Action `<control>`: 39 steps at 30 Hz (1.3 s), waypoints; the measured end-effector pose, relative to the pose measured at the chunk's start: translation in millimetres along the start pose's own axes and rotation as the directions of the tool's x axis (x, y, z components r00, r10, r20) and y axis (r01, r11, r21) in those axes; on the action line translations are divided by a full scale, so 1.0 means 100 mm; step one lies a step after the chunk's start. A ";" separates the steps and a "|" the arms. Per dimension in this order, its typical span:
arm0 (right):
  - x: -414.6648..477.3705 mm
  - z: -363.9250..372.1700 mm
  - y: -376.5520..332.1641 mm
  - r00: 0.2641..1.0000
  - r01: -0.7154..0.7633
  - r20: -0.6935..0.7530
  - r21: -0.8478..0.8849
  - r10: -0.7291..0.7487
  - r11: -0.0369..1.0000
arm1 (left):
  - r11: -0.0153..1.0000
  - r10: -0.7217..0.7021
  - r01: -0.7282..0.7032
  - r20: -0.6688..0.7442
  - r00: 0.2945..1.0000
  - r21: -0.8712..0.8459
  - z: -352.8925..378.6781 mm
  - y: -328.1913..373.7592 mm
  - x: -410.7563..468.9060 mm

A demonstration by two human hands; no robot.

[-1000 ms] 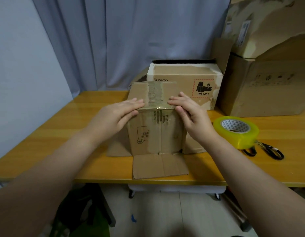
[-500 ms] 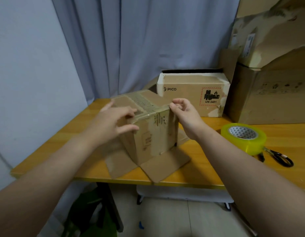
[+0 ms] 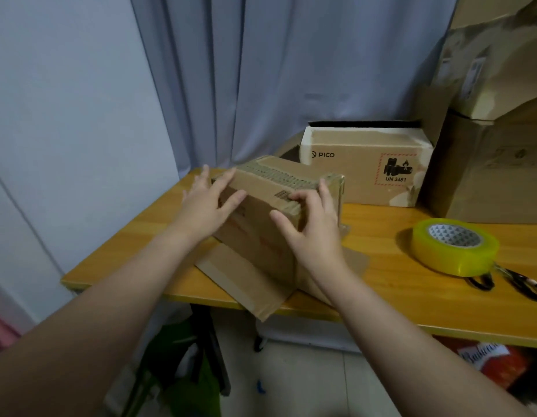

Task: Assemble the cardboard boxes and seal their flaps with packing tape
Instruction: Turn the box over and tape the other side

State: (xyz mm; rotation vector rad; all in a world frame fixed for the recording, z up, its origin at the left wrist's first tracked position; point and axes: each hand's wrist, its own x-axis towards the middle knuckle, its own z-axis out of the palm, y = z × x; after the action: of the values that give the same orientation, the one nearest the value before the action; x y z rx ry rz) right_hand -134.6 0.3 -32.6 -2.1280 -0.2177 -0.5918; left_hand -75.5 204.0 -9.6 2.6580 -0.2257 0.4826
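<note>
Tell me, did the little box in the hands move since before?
Yes. The little box turned: its taped seam pointed toward the PICO box before, and now runs sideways alongside it.

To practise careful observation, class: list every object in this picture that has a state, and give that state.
small box, top taped shut, bottom flaps splayed on table.
PICO box, top open.
tape roll, lying flat, untouched.
scissors, lying flat, untouched.
left hand, pressing small box.
right hand, gripping small box.
</note>
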 end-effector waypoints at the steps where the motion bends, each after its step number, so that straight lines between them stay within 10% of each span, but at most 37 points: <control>1: 0.05 0.00 0.02 0.999 0.035 -0.014 -0.031 -0.035 0.999 | 0.995 0.000 0.003 0.023 1.000 -0.098 0.02 -0.02 -0.02; 5: 0.12 -0.14 0.33 0.975 0.218 -0.034 -0.054 -0.220 0.975 | 0.957 0.055 -0.129 -0.275 0.960 -0.258 -0.02 0.01 -0.23; 8: 0.17 -0.38 0.61 0.984 0.147 -0.128 0.175 -0.126 0.974 | 0.865 0.447 -0.502 -0.438 0.780 -0.011 -0.02 0.07 -0.52; 12: 0.31 -0.62 0.71 0.998 0.008 -0.061 0.298 0.010 0.955 | 0.712 0.699 -0.689 -0.237 0.675 0.138 0.03 0.23 -0.56; 16: 0.43 -0.74 0.79 0.989 -0.117 0.119 0.230 0.092 0.966 | 0.803 0.572 -0.546 -0.051 0.819 0.238 -0.09 0.38 -0.27; 19: 0.43 -0.95 1.11 0.954 -0.245 0.069 -0.382 0.291 0.891 | 0.881 0.465 -0.466 0.032 0.885 0.087 0.01 0.72 -0.26; 21: 0.36 -1.18 1.34 0.895 -0.317 -0.070 -0.793 0.440 0.520 | 0.838 0.542 -0.527 -0.106 0.834 0.139 0.14 0.94 -0.29; 23: 0.25 -1.39 1.45 0.850 -0.308 -0.091 -0.885 0.519 0.349 | 0.815 0.579 -0.574 -0.168 0.798 0.078 0.23 1.14 -0.28; 27: 0.09 -1.63 1.44 0.881 -0.259 -0.033 -0.868 0.471 0.424 | 0.761 0.612 -0.612 -0.073 0.787 -0.215 0.16 1.36 -0.23; 31: 0.04 -1.88 1.17 0.919 -0.391 -0.159 -0.252 0.360 0.885 | 0.762 0.638 -0.648 0.173 0.751 0.004 0.06 1.06 -0.05; 33: 0.05 -1.99 0.89 0.904 -0.340 -0.196 0.210 0.380 0.917 | 0.799 0.564 -0.592 0.215 0.797 0.101 0.08 0.95 -0.03; 39: 0.26 -2.16 0.21 0.905 -0.156 0.045 0.960 0.422 0.231 | 0.794 0.577 -0.518 -0.126 0.807 0.318 0.41 1.50 -0.23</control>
State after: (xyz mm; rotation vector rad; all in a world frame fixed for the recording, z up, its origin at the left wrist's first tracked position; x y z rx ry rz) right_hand -176.0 -188.1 70.6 -0.8112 0.0012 -0.3047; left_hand -119.3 53.7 4.1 2.7368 -0.9515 1.0515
